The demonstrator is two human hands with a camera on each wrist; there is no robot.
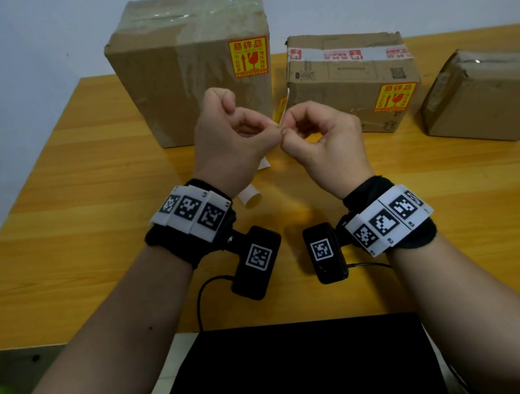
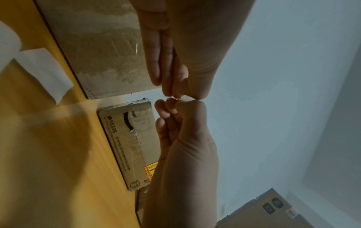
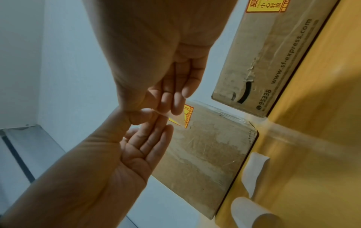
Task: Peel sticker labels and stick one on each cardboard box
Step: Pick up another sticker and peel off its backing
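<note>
Hands: both were raised above the counter (image 1: 61, 190), fingertips meeting in front of the tall box (image 1: 189, 70).
Left grip: the left hand (image 1: 230, 136) was closed on the sticker label (image 1: 282, 109), thumb and fingers curled and pinching its lower edge.
Right grip: the right hand (image 1: 326, 136) was likewise closed on the same sticker label, pinched between thumb and forefinger; the remaining fingers were curled inward.
Sticker label: a small yellow-and-red piece with a pale backing was held edge-on between the two hands, standing roughly upright; in the right wrist view it (image 3: 176, 119) was seen fanning out below the fingertips. How far it had been separated from its backing could not be told.
Tall box: it was placed at the far middle-left of the counter, with a yellow-and-red label (image 1: 248, 56) seen stuck on the upper right of its front face.
Middle box (image 1: 349, 83): it was set just right of the tall box, lower and wider, with printed tape across its top and a yellow-and-red label (image 1: 395, 96) seen on the right of its front face.
Right box (image 1: 481, 96): it was placed apart at the far right; no label was visible on the faces shown.
White curled backing strips (image 1: 250, 194): these were left lying on the counter beneath the left hand.
</note>
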